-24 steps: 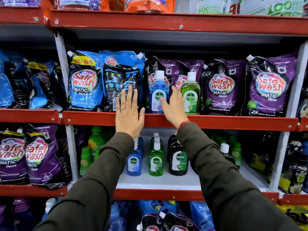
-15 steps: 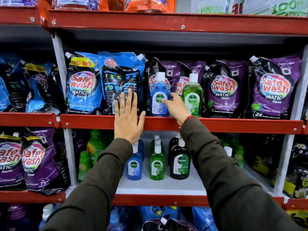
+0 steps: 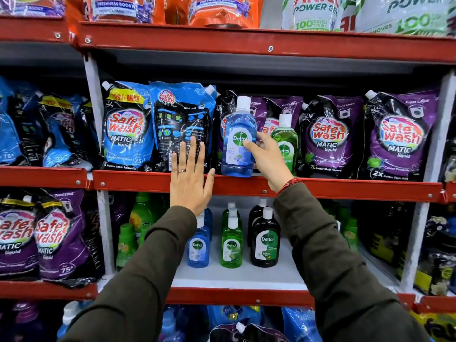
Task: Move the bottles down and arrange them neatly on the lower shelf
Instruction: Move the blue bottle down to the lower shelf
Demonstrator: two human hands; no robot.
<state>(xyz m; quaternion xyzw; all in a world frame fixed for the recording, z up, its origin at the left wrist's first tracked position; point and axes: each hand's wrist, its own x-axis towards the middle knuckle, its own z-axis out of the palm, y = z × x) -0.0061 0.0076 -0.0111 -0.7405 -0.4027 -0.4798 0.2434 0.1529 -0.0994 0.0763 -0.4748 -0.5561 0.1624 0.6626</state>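
Observation:
A blue Dettol bottle [image 3: 237, 141] with a white cap is lifted and tilted at the front edge of the upper red shelf [image 3: 345, 188]. My right hand [image 3: 269, 159] is closed around its right side. A green Dettol bottle [image 3: 285, 141] stands just behind that hand on the same shelf. My left hand [image 3: 188, 178] is flat and open against the shelf edge, fingers over a blue pouch. On the lower white shelf [image 3: 246, 277] stand rows of blue [image 3: 198, 245], green [image 3: 231, 243] and dark brown [image 3: 265, 238] Dettol bottles.
Blue Safewash pouches [image 3: 128, 129] and purple Safewash pouches [image 3: 399, 137] fill the upper shelf behind the bottles. Small green bottles [image 3: 127, 243] stand at the lower shelf's left, and more at its right. White uprights [image 3: 95, 112] split the shelving into bays.
My right hand has closed on the blue bottle and raised and tilted it off the upper shelf. My left hand stays flat at the shelf edge.

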